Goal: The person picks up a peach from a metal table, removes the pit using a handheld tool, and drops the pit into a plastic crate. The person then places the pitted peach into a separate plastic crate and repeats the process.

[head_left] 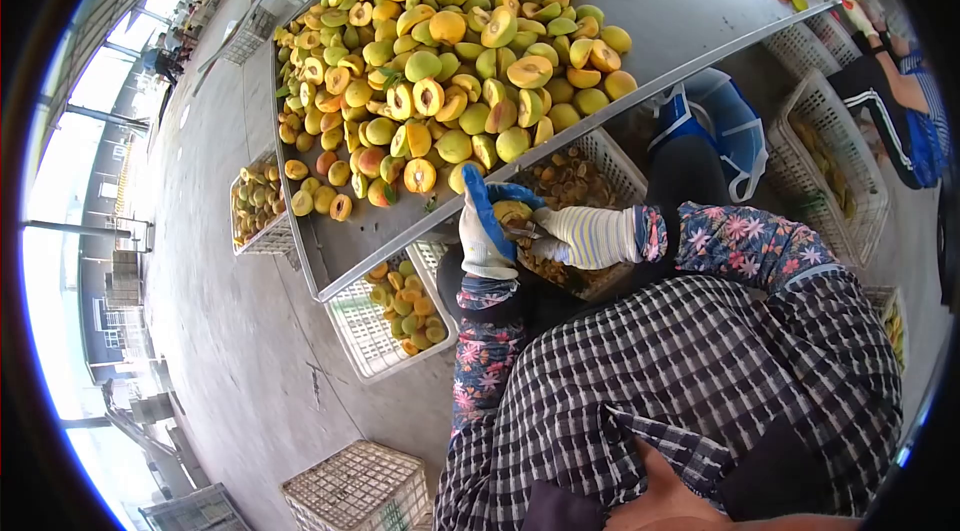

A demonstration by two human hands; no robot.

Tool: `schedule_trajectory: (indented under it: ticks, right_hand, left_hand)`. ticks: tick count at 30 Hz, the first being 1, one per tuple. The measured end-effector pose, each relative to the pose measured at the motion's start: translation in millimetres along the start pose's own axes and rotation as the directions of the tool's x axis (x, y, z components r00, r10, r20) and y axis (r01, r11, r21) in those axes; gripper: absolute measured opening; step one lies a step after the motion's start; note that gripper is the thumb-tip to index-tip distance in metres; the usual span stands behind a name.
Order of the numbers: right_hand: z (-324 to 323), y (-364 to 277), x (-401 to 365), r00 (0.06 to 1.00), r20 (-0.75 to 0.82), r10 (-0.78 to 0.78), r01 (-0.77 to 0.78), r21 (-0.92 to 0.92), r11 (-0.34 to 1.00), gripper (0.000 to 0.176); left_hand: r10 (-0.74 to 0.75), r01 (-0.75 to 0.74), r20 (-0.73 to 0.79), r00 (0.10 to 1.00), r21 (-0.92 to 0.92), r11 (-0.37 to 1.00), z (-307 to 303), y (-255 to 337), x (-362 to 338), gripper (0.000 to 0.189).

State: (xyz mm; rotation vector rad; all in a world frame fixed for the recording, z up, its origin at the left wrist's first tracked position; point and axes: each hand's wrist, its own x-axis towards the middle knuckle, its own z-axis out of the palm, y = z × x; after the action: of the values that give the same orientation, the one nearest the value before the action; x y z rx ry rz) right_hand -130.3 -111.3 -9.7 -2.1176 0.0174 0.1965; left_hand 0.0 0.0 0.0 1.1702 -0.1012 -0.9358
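Observation:
My left hand (486, 229), in a white glove with blue-coated fingers, is closed around a peach half (513, 213), its thumb pointing up. My right hand (592, 236), in a striped knit glove, is closed right beside the fruit, gripping a small metal tool (530, 231) whose tip meets the peach. The tool's exact kind is hidden by the fingers. Both hands are over a white crate (625, 163) of brownish peach pits and scraps (570, 179). Just beyond them, a heap of halved yellow-green peaches (440, 61) lies on a metal table (360, 243).
The table's raised metal edge (700, 61) runs before my hands. A white crate (375, 341) with peach halves stands at left below it. A blue bucket (725, 121) and another crate (835, 166) are at right. An upturned crate (355, 491) lies behind. Another person's arm (905, 91) shows at far right.

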Motion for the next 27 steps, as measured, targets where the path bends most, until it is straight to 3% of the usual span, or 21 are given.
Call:
schedule_trajectory:
  ticks: [2,3,5,8,11,14,17,18,22,23,25,26,27]
  right_hand:
    - [18,14,3,0.941,-0.251,-0.227,0.281,0.205,0.937,0.032]
    - [11,5,-19,0.994,-0.106,-0.034,0.076,0.427,0.901,0.031]
    - [-12,-34,-35,0.954,0.230,0.192,-0.299,0.716,0.630,0.031]
    - [-19,-36,-30,0.917,0.328,0.229,-0.399,0.797,0.453,0.033]
    - [-16,-42,-30,0.917,0.366,0.157,-0.392,0.902,0.183,0.035]
    - [-23,-32,-26,0.895,0.444,0.045,-0.445,0.896,0.000,0.036]
    - [-30,-30,-29,0.888,0.460,0.007,-0.459,0.888,-0.039,0.036]
    - [-32,-30,-31,0.886,0.463,-0.011,-0.463,0.884,-0.070,0.037]
    - [-41,-21,-41,0.857,0.511,-0.061,-0.512,0.859,-0.010,0.040]
    - [-46,-22,-47,0.863,0.504,0.033,-0.503,0.850,0.155,0.039]
    - [-57,-27,-57,0.875,0.439,0.205,-0.481,0.737,0.475,0.039]
    - [-65,-30,-59,0.887,0.315,0.337,-0.451,0.437,0.779,0.037]
    - [-58,3,-61,0.996,0.066,0.062,-0.052,-0.143,0.988,0.034]
  left_hand:
    - [0.025,-0.023,0.016,1.000,-0.137,0.990,1,-2,-1,0.072]
    - [0.006,-0.007,-0.005,1.000,-0.184,0.983,11,-16,-10,0.072]
    - [0.026,-0.036,-0.046,0.999,-0.220,0.975,20,-13,-19,0.071]
    - [0.102,-0.117,-0.074,0.992,-0.245,0.962,30,-2,-18,0.070]
    - [0.275,-0.281,-0.062,0.959,-0.149,0.948,37,1,-25,0.067]
    - [0.216,-0.217,-0.033,0.976,-0.234,0.948,38,8,-18,0.064]
    - [0.135,-0.091,0.106,0.985,-0.343,0.935,26,5,-9,0.061]
    - [0.132,-0.096,0.087,0.987,-0.329,0.939,26,4,-8,0.060]
    - [0.195,-0.184,0.035,0.980,-0.203,0.962,9,3,-1,0.050]
    - [0.229,-0.222,0.030,0.973,-0.158,0.962,-6,0,5,0.047]
    - [0.469,-0.433,-0.043,0.882,0.316,0.844,-36,6,-3,0.027]
    - [0.782,-0.582,0.045,0.622,0.696,0.422,-61,1,-7,0.024]
    - [0.460,-0.424,-0.363,0.810,0.178,0.888,-67,23,-25,0.021]
